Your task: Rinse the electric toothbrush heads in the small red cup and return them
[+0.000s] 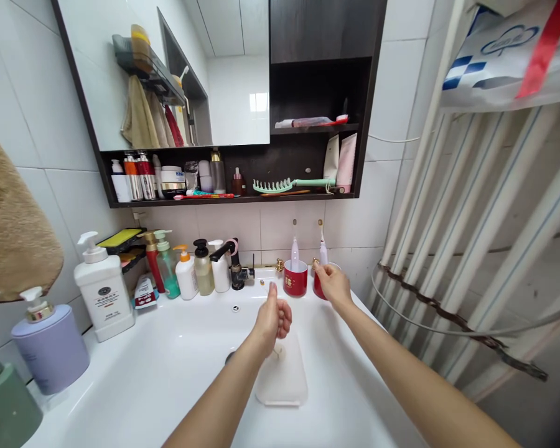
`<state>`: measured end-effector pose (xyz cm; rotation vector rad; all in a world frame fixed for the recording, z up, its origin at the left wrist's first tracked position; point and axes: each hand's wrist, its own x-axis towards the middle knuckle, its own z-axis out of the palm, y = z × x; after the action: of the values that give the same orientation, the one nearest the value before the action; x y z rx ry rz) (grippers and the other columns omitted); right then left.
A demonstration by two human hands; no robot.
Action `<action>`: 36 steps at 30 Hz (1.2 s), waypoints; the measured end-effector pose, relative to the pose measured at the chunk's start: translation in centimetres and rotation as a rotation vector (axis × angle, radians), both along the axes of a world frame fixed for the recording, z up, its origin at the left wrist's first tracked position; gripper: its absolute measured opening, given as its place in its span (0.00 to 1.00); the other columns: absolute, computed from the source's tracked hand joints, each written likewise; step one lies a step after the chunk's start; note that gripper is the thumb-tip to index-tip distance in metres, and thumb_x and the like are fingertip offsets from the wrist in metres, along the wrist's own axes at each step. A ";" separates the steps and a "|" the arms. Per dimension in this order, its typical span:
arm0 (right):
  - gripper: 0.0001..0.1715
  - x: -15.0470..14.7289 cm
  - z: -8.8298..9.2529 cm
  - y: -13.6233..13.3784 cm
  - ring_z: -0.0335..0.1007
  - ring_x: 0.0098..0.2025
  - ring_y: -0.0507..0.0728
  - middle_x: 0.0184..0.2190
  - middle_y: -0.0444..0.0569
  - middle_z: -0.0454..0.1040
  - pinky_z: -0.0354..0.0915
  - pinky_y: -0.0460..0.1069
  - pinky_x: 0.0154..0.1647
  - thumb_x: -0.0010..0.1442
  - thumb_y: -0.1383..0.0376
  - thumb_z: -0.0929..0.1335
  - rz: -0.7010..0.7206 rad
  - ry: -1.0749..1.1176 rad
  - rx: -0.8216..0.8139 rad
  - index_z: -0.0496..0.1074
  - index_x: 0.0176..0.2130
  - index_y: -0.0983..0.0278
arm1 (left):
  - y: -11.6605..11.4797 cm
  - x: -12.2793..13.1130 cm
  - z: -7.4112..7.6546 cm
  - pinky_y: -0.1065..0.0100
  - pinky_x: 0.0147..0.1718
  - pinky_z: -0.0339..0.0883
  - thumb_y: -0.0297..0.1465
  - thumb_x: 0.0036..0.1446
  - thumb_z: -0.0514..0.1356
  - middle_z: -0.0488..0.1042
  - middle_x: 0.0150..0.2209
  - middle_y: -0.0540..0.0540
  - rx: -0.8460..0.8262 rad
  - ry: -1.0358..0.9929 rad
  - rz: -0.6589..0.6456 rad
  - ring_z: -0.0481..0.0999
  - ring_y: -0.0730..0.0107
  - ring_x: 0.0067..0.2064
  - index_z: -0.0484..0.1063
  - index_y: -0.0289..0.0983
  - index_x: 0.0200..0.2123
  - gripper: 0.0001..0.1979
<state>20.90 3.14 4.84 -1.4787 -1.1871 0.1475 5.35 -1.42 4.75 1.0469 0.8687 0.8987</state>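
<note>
From where I stand, the white sink (135,379) spreads widest, below a dark cabinet (322,34) with a mirror (236,93) and crowded shelves. Bottles (204,274) line the sink's back ledge, left of the black tap (236,275). Down in the basin lies a pale, flat box (284,381). The person's left hand (273,320) hangs above it, thumb up, fingers loosely curled and half-open. The right hand (335,285) pinches the gold handle of the right red cup (318,290), partly hiding that cup on the back ledge. The left red cup (295,282) stands upright just beside it. 2 pale toothbrushes (295,252) poke up, 1 from each cup.
</note>
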 end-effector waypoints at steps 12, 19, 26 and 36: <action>0.10 5.0 -2.6 0.2 0.61 0.30 0.58 0.26 0.52 0.63 0.55 0.50 0.27 0.39 0.61 0.62 -0.242 -0.352 -0.380 0.67 0.24 0.65 | -1.2 -2.2 -6.6 0.76 0.16 0.43 0.46 0.36 0.50 0.60 0.14 0.56 -0.056 0.170 -0.004 0.57 0.83 0.14 0.59 0.35 0.20 0.18; 0.10 3.4 -3.2 -6.2 0.62 0.32 0.56 0.31 0.51 0.63 0.56 0.48 0.30 0.40 0.61 0.63 -0.158 -0.496 -0.349 0.67 0.25 0.64 | -2.5 -1.5 -6.3 0.76 0.16 0.48 0.42 0.38 0.49 0.62 0.18 0.53 0.086 0.281 0.032 0.60 0.81 0.17 0.59 0.35 0.20 0.15; 0.08 -2.0 -4.7 -10.6 0.61 0.34 0.55 0.34 0.48 0.62 0.57 0.47 0.32 0.41 0.63 0.63 0.092 -0.471 -0.294 0.66 0.26 0.61 | -2.6 0.1 -3.9 0.73 0.33 0.56 0.34 0.40 0.51 0.66 0.32 0.48 0.444 0.432 0.191 0.64 0.75 0.33 0.62 0.36 0.29 0.11; 0.25 -7.3 -7.6 -11.7 0.60 0.38 0.57 0.38 0.48 0.62 0.58 0.47 0.34 0.35 0.70 0.63 0.251 -0.379 -0.327 0.64 0.38 0.61 | -2.5 0.3 -3.8 0.68 0.36 0.57 0.30 0.38 0.51 0.70 0.33 0.44 0.653 0.656 0.039 0.67 0.67 0.35 0.62 0.33 0.35 0.17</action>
<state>13.56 -8.53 -2.71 -1.6830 -1.7202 0.2482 5.68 -3.90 0.90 1.9655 1.1637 0.9026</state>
